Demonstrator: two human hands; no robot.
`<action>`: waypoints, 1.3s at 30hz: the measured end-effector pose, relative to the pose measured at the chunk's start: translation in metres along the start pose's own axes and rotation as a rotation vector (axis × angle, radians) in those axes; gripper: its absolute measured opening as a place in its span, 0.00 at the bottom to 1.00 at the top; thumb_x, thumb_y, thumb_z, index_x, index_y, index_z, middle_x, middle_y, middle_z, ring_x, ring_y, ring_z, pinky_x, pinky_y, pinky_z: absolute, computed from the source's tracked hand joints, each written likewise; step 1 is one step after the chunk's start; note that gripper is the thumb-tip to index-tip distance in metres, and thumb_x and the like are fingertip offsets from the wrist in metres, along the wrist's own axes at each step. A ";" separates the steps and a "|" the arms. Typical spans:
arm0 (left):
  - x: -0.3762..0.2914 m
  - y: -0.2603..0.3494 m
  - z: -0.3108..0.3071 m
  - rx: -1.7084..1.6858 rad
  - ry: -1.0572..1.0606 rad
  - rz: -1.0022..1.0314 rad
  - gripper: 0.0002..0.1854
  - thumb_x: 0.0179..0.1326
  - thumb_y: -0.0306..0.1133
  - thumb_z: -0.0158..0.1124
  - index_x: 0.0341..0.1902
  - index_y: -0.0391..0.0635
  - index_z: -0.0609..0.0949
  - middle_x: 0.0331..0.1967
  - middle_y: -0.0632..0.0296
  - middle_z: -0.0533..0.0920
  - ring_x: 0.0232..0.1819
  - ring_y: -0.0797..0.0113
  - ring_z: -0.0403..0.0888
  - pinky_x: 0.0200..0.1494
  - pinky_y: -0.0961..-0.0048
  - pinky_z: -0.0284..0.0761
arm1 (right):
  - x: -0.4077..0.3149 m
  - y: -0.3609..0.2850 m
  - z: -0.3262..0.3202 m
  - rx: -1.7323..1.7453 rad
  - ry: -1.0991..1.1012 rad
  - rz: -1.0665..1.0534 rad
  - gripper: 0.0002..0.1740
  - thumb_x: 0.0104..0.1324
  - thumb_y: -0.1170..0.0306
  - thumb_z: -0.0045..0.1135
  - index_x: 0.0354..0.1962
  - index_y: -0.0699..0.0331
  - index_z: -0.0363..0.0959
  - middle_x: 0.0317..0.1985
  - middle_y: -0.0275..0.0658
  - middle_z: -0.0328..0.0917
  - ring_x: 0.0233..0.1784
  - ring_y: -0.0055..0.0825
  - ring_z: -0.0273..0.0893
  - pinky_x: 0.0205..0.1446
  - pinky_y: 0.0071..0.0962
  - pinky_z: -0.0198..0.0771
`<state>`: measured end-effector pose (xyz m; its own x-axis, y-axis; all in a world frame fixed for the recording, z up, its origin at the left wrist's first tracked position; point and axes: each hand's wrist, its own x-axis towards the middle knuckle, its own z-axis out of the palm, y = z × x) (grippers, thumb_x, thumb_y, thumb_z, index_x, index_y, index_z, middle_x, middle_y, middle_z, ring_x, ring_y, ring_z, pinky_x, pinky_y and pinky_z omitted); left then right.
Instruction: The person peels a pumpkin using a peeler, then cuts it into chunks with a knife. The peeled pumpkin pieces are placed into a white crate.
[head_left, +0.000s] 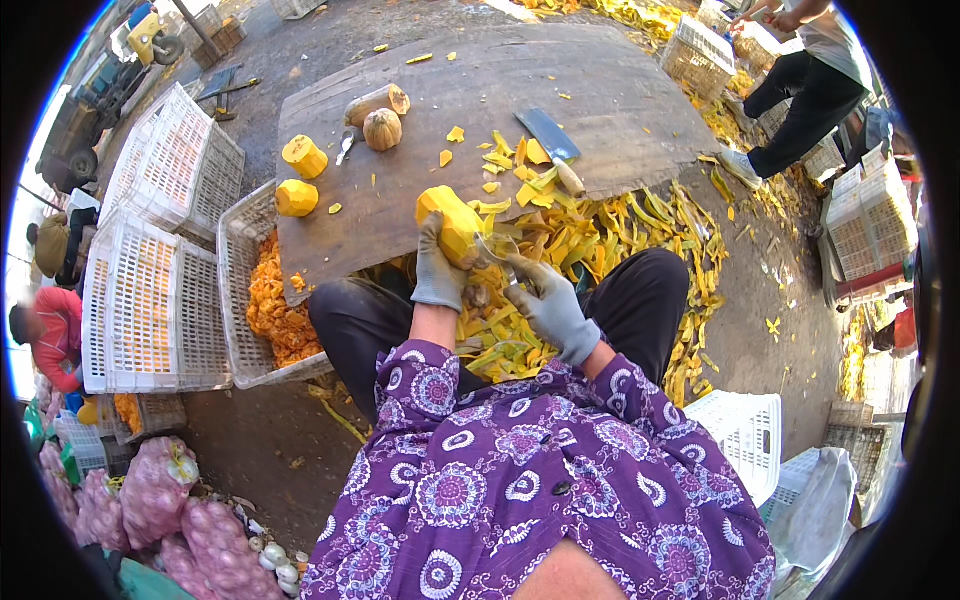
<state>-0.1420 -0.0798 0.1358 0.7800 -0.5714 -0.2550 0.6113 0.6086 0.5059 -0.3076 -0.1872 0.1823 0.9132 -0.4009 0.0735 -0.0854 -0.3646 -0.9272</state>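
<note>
A mostly peeled yellow pumpkin piece is held up by my gloved left hand, tilted over my lap. My gloved right hand grips a peeler, whose metal head is against the pumpkin's lower right side. Beneath both hands lies a heap of green and yellow peelings between my knees. On the wooden board ahead, a cleaver with a wooden handle rests among cut scraps. Two peeled pumpkin pieces stand at the board's left, near two unpeeled pieces and a spoon.
A white crate left of my knee holds orange pumpkin pulp. Stacked crates stand beyond it. Net sacks of onions or garlic lie lower left. A white crate is by my right hip. Other people are at both sides.
</note>
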 end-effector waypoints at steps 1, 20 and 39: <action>0.001 -0.001 0.000 0.025 0.034 -0.010 0.33 0.58 0.53 0.68 0.61 0.48 0.72 0.53 0.56 0.78 0.53 0.55 0.80 0.56 0.51 0.79 | -0.014 0.004 0.000 -0.058 -0.045 0.005 0.26 0.62 0.67 0.63 0.57 0.63 0.74 0.47 0.51 0.79 0.50 0.42 0.80 0.55 0.33 0.74; -0.018 0.019 0.013 0.070 -0.122 -0.078 0.35 0.57 0.55 0.68 0.62 0.47 0.71 0.52 0.55 0.79 0.51 0.57 0.81 0.53 0.55 0.81 | 0.053 -0.022 -0.022 0.088 -0.200 -0.008 0.25 0.63 0.67 0.63 0.57 0.64 0.75 0.51 0.49 0.80 0.52 0.37 0.81 0.56 0.32 0.74; 0.005 0.015 0.008 -0.146 -0.052 0.075 0.35 0.55 0.58 0.66 0.61 0.51 0.74 0.52 0.59 0.80 0.54 0.57 0.79 0.55 0.54 0.79 | 0.036 -0.017 -0.008 0.086 -0.054 -0.050 0.24 0.65 0.70 0.60 0.59 0.64 0.73 0.48 0.41 0.80 0.50 0.24 0.77 0.56 0.24 0.71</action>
<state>-0.1298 -0.0781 0.1484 0.8183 -0.5471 -0.1759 0.5677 0.7220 0.3955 -0.2768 -0.2019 0.2035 0.9359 -0.3370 0.1024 -0.0069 -0.3082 -0.9513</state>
